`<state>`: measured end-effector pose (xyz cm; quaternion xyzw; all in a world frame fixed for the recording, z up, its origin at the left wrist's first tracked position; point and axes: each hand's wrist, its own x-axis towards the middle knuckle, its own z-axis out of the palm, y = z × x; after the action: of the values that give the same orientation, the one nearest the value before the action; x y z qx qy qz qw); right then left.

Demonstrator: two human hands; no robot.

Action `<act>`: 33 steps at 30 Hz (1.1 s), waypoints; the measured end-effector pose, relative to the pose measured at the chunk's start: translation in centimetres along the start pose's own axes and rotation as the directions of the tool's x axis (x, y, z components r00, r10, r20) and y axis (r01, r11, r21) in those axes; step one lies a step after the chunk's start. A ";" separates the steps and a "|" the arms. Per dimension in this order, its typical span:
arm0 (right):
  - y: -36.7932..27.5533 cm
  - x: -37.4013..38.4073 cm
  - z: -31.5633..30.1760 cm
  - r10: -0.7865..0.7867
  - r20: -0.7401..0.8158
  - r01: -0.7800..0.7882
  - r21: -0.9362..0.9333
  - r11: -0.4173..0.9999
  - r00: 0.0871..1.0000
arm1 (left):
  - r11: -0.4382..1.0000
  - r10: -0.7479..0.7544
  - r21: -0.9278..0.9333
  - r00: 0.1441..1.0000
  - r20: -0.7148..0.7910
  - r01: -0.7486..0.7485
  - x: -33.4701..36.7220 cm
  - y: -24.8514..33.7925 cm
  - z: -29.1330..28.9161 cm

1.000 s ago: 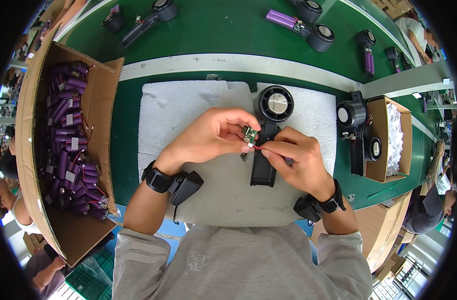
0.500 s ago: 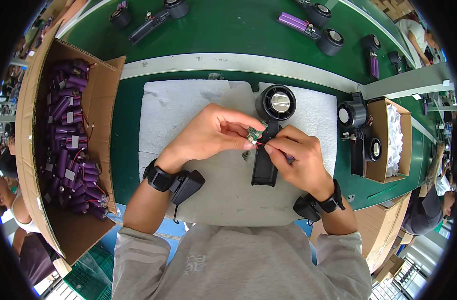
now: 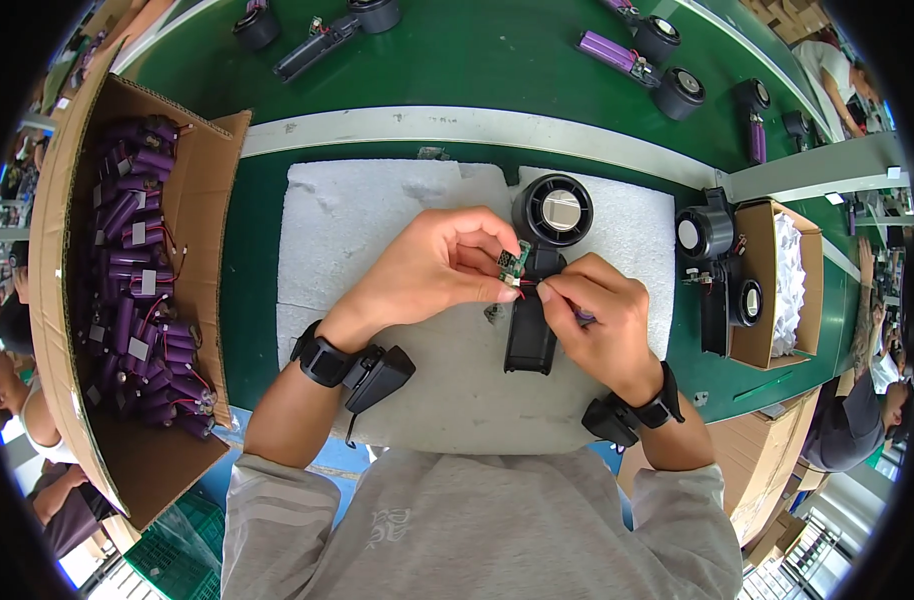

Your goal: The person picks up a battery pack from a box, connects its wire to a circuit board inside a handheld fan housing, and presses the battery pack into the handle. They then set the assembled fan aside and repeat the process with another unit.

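Between the thumb and fingers of my left hand (image 3: 427, 265) is a small green circuit board (image 3: 513, 262). My right hand (image 3: 602, 310) pinches thin red wires (image 3: 529, 285) right beside the board's lower edge. A bit of purple, perhaps a battery cell (image 3: 584, 317), shows under the right fingers; most of it is hidden. Beneath both hands lies a black device housing (image 3: 529, 335) with a long hollow handle. Its round head (image 3: 554, 210), with a silver disc in the middle, points away from me. The housing rests on a white foam pad (image 3: 377, 210).
At left stands a cardboard box (image 3: 235, 180) of wired purple battery cells (image 3: 132, 270). To the right, more black housings (image 3: 715, 270) sit beside a small carton (image 3: 812, 290) with white contents. Past a pale rail (image 3: 457, 125), a green belt (image 3: 477, 60) carries several part-assembled units.
The circuit board has tipped more upright in my left fingers, and my right hand has shifted slightly right. On the far green belt, the units have moved to the right.
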<state>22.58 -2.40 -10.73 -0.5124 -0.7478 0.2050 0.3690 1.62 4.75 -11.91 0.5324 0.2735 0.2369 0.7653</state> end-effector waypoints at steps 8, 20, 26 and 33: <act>0.5 0.3 -0.3 -0.088 0.049 0.091 -0.049 0.995 0.995 | 0.999 -0.008 0.049 0.999 -0.045 0.010 -0.1 0.4 0.7; -0.2 0.4 0.4 0.010 -0.100 -0.016 -0.063 0.998 0.995 | 0.938 0.220 0.299 0.968 -0.119 -0.176 -0.3 -0.6 1.5; 0.0 0.5 0.6 0.015 -0.130 -0.025 -0.082 0.996 0.991 | 0.897 0.318 0.364 0.938 -0.141 -0.250 -0.2 -1.1 1.6; -0.1 0.5 0.8 0.038 -0.174 -0.047 -0.048 0.998 0.984 | 0.783 0.416 0.550 0.901 -0.120 -0.289 -0.1 -0.7 2.1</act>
<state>21.83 -1.86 -11.03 -0.5534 -0.7071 0.1482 0.4146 2.99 3.04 -11.94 0.7289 0.3105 0.3549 0.4964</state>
